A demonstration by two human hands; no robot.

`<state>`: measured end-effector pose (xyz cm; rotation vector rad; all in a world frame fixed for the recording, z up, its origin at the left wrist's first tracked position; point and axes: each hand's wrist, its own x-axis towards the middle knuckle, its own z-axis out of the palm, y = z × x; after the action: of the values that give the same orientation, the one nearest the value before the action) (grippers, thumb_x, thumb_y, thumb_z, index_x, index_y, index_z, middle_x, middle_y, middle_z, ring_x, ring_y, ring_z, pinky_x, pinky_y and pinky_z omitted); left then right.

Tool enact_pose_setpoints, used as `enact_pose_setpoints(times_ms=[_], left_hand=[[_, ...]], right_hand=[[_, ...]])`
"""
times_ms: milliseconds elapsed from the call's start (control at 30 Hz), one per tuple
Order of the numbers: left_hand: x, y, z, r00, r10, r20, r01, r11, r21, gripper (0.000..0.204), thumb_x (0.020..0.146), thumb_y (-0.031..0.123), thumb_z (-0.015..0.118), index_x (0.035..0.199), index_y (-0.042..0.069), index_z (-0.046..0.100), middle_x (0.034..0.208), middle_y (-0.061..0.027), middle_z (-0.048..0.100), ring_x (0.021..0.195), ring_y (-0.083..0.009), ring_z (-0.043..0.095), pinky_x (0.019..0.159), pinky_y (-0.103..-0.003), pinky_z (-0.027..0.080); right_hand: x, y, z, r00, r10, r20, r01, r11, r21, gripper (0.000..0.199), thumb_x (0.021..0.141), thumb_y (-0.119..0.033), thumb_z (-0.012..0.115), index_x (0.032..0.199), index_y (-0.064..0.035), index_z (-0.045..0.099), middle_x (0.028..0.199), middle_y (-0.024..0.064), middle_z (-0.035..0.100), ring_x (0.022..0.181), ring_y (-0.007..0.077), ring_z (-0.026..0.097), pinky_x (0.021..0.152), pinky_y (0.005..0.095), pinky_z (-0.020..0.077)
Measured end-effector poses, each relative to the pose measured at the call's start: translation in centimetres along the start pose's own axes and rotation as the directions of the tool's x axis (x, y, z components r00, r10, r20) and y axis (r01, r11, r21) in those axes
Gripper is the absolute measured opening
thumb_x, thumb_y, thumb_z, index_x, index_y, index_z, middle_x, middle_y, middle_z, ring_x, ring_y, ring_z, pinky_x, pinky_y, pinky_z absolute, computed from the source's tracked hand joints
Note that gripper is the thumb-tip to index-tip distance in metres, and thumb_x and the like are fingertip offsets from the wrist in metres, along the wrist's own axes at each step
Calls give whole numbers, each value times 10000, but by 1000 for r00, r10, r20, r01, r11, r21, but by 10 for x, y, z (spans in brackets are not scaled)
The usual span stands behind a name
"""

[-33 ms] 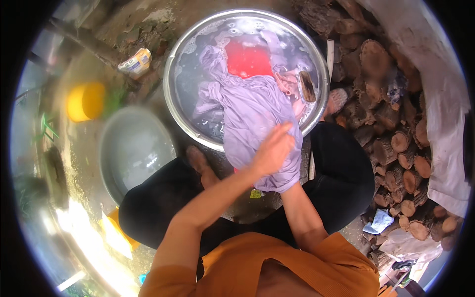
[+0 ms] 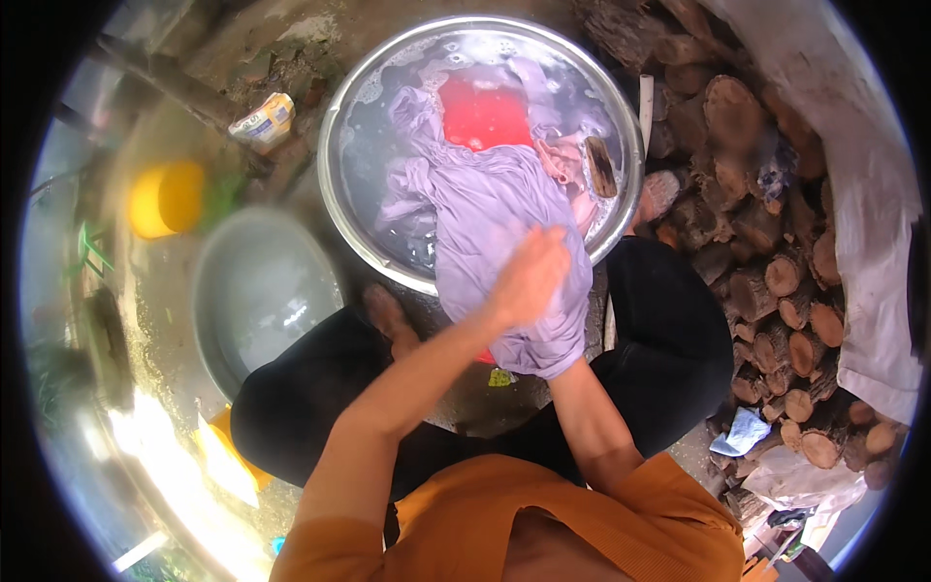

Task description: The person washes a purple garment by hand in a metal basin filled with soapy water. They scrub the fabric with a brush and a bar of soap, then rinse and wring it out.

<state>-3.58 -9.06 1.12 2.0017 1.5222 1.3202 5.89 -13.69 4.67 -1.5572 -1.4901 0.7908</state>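
A wet lilac cloth garment (image 2: 485,209) drapes from a round metal basin (image 2: 333,209) of soapy water over its near rim. My left hand (image 2: 531,276) is over the cloth, fingers bent and smeared by motion; whether it grips anything does not show. My right forearm (image 2: 592,412) goes in under the near end of the cloth, which hides that hand. Something flat and red (image 2: 483,114) shows in the water beyond the garment, and a bit of red shows below the cloth too. A pink cloth (image 2: 562,160) and a brown wooden block (image 2: 600,167) lie at the basin's right side.
Stacked cut logs (image 2: 766,291) fill the right side, with a pale sheet (image 2: 878,242) beyond. A grey tub (image 2: 247,291) of water stands left of my knee. Farther left is a yellow container (image 2: 167,200); a crumpled packet (image 2: 264,121) lies near the basin. My knees flank the basin.
My left hand has shifted slightly up and left over the lilac garment. The right forearm and the basin's contents stay about the same.
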Motion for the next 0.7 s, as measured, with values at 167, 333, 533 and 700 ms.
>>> enact_pose_setpoints(times_ms=[167, 333, 533, 700], left_hand=[[2, 42, -5, 972, -157, 175, 221, 860, -460, 168, 898, 86, 587, 1045, 10, 611, 1208, -187, 605, 1164, -363, 562, 1070, -457, 390], [3, 44, -7, 958, 192, 213, -190, 981, -30, 102, 943, 150, 521, 935, 88, 602, 1070, -127, 626, 1085, -317, 577, 1081, -468, 382], [-5, 64, -5, 997, -74, 35, 80, 968, -239, 116, 948, 184, 541, 911, 76, 558, 910, -156, 552, 941, -379, 573, 852, -479, 471], [3, 42, -12, 991, -28, 128, 41, 994, -101, 105, 948, 170, 543, 905, 74, 551, 897, -162, 543, 941, -383, 571, 856, -487, 466]], right_hand=[[-1, 3, -4, 1000, 8, -28, -8, 1000, -26, 356, 1018, -368, 482, 1234, -88, 522, 1128, 116, 565, 1001, 218, 598, 835, 273, 496], [-2, 3, 0, 998, -14, -64, 5, 990, -141, 329, 1020, -353, 488, 1219, -94, 531, 1106, 111, 571, 981, 213, 605, 815, 265, 507], [-3, -4, 54, 858, -217, -466, -390, 315, -865, 297, 1021, -335, 497, 1200, -101, 542, 1079, 106, 579, 957, 207, 613, 791, 254, 519], [-1, -16, 26, 925, 156, -348, -319, 814, -484, 320, 1019, -338, 511, 1229, -99, 549, 1113, 108, 574, 988, 222, 602, 835, 278, 507]])
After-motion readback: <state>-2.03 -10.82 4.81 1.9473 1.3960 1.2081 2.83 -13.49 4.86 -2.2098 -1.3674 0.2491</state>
